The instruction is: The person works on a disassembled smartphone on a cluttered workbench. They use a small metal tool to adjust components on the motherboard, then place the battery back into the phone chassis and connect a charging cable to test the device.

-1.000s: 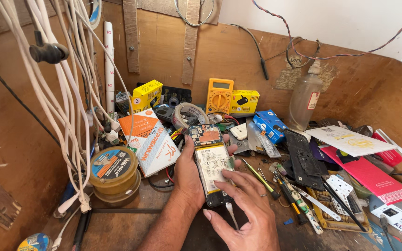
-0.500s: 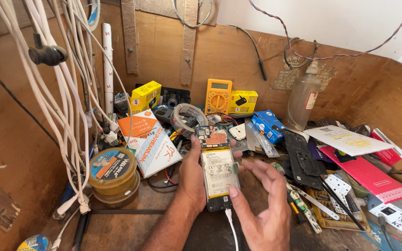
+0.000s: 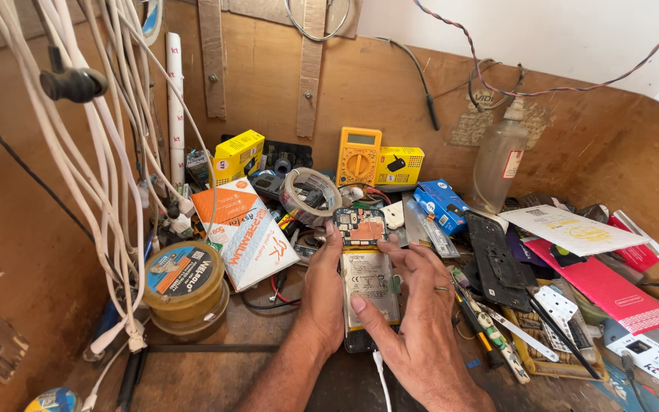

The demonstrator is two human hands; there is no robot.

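Note:
An opened phone (image 3: 366, 268) lies back-up on the wooden bench, its pale battery and orange-taped circuit board exposed. My left hand (image 3: 322, 294) grips its left edge, thumb near the top. Over the right side rests my right hand (image 3: 421, 320), thumb pressing on the battery and fingers curled round the right edge. A white cable (image 3: 380, 378) runs from the phone's bottom end toward me.
A round yellow tin (image 3: 184, 284) and a white-orange box (image 3: 245, 233) sit left. A tape roll (image 3: 310, 192), yellow multimeter (image 3: 358, 156), blue box (image 3: 442, 202) and plastic bottle (image 3: 497, 160) stand behind. Screwdrivers (image 3: 490, 324), a black phone cover (image 3: 497, 255) and a pink packet (image 3: 612, 290) crowd the right. White cables (image 3: 108, 191) hang left.
My right hand, lifted off near the phone's bottom half a second ago, has come down onto the battery and right edge. The white cable now sits at the phone's bottom end.

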